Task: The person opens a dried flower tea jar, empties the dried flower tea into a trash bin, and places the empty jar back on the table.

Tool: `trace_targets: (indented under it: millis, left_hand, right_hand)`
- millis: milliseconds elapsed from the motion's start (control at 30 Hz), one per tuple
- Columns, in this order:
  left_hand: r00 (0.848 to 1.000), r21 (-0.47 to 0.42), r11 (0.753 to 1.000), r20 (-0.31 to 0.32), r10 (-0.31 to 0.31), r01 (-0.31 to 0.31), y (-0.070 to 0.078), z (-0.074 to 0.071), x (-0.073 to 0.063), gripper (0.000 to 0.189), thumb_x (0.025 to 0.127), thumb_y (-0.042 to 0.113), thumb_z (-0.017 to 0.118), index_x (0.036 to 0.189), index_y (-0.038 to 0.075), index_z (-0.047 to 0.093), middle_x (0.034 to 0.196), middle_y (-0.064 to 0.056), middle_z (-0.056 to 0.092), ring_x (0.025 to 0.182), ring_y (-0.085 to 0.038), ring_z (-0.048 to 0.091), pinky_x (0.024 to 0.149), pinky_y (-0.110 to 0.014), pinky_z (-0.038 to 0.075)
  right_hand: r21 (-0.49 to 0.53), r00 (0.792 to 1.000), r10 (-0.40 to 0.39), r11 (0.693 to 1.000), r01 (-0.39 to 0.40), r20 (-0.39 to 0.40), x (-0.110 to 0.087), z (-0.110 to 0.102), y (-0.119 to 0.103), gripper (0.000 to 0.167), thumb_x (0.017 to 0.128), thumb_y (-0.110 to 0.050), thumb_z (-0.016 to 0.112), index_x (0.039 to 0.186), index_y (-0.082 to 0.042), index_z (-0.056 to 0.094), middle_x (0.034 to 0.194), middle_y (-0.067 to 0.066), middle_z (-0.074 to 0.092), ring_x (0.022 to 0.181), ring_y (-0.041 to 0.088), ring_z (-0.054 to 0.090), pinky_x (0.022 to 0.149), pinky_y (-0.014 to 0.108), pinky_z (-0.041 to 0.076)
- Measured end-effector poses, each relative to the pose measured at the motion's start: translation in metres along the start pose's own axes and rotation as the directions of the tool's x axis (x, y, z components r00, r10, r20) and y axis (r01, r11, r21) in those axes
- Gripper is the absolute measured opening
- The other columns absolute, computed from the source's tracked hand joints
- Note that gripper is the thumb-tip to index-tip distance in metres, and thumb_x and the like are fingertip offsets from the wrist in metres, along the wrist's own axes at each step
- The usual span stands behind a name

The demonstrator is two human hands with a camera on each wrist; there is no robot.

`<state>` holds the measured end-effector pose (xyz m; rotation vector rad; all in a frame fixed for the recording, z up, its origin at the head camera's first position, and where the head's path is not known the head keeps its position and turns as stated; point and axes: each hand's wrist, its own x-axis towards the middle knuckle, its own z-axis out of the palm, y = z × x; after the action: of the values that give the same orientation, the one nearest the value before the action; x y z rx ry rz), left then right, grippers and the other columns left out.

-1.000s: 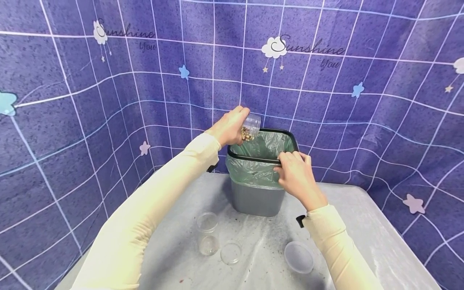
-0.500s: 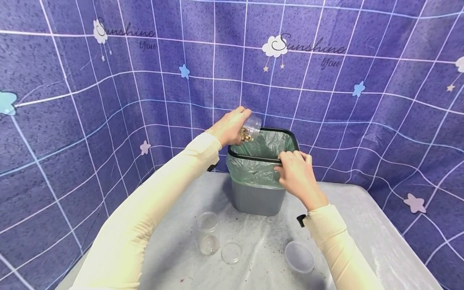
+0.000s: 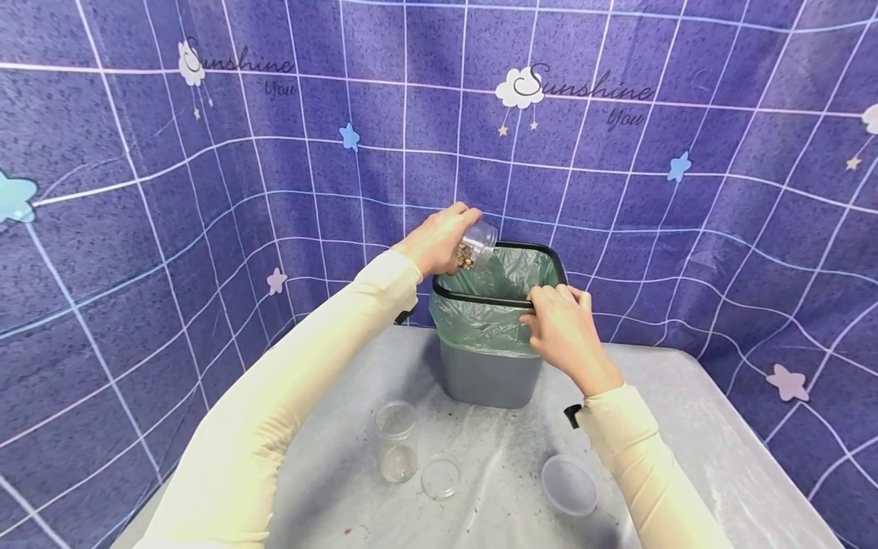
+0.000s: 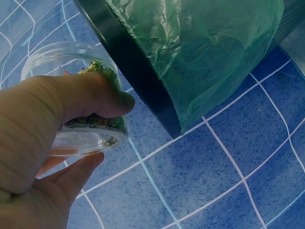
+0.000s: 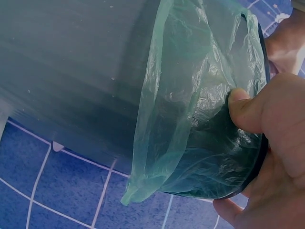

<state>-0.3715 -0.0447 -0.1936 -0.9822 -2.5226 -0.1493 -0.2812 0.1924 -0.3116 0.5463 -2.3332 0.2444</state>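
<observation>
My left hand [image 3: 439,240] grips a clear jar [image 3: 484,242], tilted over the left side of a grey bin [image 3: 490,379], its mouth towards the bin's opening. Inside the jar lie dried bits [image 4: 102,71], greenish and brown with some red, seen past my thumb in the left wrist view. A thin green bag [image 3: 483,332] lines the bin and hangs over its outside, held under a black rim [image 3: 490,300]. My right hand [image 3: 565,328] grips the rim at the front right corner, thumb [image 5: 243,107] pressing on the bag outside.
On the grey table [image 3: 638,427] in front of the bin stand clear containers [image 3: 400,463], with a clear round lid [image 3: 441,478] beside them. A translucent whitish round lid [image 3: 569,486] lies to the right. Small crumbs dot the surface. A purple patterned curtain [image 3: 384,175] hangs behind the bin.
The jar in my left hand has shifted slightly right and tipped a little further, and its contents have slid. My right hand keeps its grip on the rim.
</observation>
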Motion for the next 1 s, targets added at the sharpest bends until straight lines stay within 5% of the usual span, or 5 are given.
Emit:
trace_targets:
  millis: [1000]
  left_hand:
    - [0.999, 0.049, 0.998, 0.046, 0.026, -0.028, 0.004, -0.0019, 0.0035, 0.084, 0.069, -0.015, 0.07, 0.147, 0.012, 0.052, 0.135, -0.009, 0.054, 0.116, -0.033, 0.062, 0.101, -0.037, 0.051]
  right_hand:
    - [0.002, 1.0, -0.008, 1.0, 0.008, -0.008, -0.0012, -0.0016, -0.0016, 0.022, 0.089, -0.017, 0.077, 0.091, -0.009, 0.057, 0.085, 0.007, 0.064, 0.089, 0.032, 0.057, 0.102, 0.059, 0.037]
